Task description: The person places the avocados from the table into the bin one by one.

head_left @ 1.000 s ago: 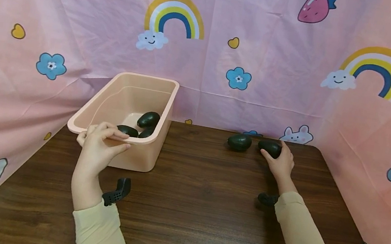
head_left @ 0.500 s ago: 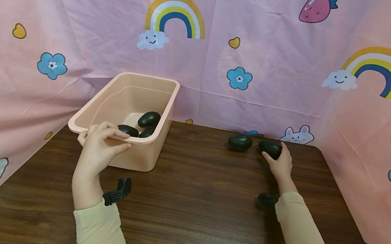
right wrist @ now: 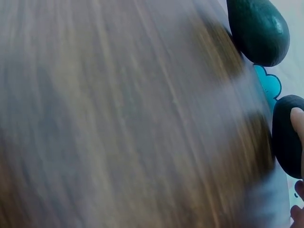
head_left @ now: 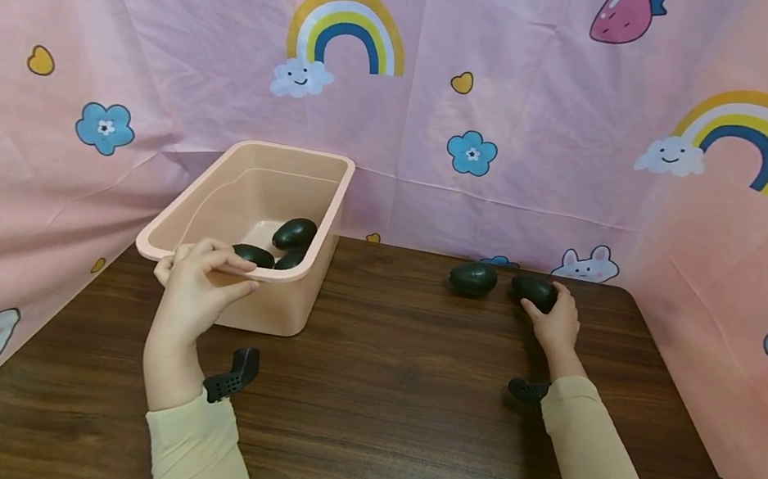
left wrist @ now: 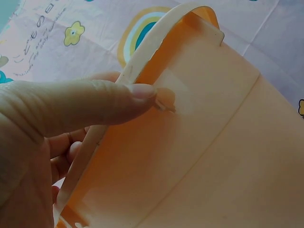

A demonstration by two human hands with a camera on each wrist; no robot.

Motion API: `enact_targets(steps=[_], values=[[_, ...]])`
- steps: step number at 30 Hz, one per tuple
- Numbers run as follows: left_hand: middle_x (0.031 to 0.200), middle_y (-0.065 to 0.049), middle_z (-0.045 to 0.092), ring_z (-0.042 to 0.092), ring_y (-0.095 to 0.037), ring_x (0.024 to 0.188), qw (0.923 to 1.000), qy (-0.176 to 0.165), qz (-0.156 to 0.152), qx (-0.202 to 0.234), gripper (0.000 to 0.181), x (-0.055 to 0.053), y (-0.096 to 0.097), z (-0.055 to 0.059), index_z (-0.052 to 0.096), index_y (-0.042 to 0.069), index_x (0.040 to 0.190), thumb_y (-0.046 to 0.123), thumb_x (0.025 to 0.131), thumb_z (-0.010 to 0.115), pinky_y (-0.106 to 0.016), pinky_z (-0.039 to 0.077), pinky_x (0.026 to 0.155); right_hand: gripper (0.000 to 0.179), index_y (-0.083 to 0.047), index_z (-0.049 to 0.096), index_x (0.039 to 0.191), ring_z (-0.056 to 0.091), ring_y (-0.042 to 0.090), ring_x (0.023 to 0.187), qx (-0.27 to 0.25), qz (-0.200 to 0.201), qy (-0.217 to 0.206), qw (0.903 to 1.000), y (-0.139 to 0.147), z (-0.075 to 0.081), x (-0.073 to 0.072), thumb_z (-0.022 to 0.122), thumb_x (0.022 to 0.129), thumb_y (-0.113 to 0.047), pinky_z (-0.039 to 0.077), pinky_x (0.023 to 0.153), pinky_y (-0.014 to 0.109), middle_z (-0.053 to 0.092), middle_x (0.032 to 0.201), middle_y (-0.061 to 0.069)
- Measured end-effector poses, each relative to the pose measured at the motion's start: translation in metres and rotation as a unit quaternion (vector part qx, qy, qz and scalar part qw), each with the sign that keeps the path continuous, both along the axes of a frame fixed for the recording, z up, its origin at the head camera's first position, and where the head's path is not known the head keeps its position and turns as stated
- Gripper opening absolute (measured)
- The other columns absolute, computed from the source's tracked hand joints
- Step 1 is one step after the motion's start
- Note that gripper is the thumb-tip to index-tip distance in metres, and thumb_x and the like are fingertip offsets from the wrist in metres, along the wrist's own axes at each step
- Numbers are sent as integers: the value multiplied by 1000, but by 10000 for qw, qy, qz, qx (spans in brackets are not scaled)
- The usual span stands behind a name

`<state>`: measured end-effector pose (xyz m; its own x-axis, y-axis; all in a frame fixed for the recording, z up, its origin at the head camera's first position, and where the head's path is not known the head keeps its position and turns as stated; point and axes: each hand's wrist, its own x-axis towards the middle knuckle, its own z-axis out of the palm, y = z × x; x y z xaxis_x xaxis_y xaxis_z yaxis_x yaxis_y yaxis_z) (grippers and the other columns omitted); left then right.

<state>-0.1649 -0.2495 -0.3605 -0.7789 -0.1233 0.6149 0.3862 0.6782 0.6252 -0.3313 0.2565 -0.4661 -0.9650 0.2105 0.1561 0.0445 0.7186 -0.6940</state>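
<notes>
My left hand (head_left: 185,297) grips the near rim of a peach plastic bin (head_left: 321,263). In the left wrist view its thumb (left wrist: 118,102) lies against the outer wall under the lip, with the other fingers on the far side of the rim. Three dark green avocados lie inside the bin, one avocado (head_left: 294,234) at the right wall; the near rim partly covers the others. My right hand (head_left: 556,322) holds the right end of an avocado (head_left: 529,288) on the table, its thumb in front. Another avocado (head_left: 473,278) lies just left of it.
The dark wooden table (head_left: 389,406) meets a patterned cloth backdrop (head_left: 403,110) right behind the avocados. More cloth hangs at the left and right sides. The bin stands at the back left.
My right hand has slid slightly right along the avocado, so more of its left part shows. The avocado has hardly moved. My left hand stays on the bin rim.
</notes>
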Motion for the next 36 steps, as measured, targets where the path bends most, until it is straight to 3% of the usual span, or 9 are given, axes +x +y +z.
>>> enact_targets(steps=[8, 26, 36], values=[[91, -6, 58, 39, -25, 100, 10000, -13, -1, -1, 24, 0, 0, 2, 74, 5, 85, -2, 66, 85, -49, 2, 93, 76, 0, 27, 146, 33, 45, 128, -32, -76, 33, 10000, -3, 5, 2, 67, 90, -34, 17, 106, 56, 35, 142, 29], [90, -6, 59, 39, -25, 100, 10000, 6, -19, 9, 24, 1, 1, 2, 74, 5, 85, -3, 65, 85, -49, 3, 92, 73, 3, 37, 138, 39, 45, 122, 3, -160, 612, 9980, -1, -6, 8, 68, 88, -39, 19, 103, 56, 43, 135, 28], [91, -6, 59, 39, -25, 100, 10000, 20, -14, -15, 23, 1, 0, 1, 74, 5, 85, -2, 66, 85, -49, 3, 92, 71, 1, 38, 139, 39, 45, 121, 209, -190, 621, 9977, 2, -10, 9, 70, 87, -37, 20, 102, 57, 45, 134, 27]])
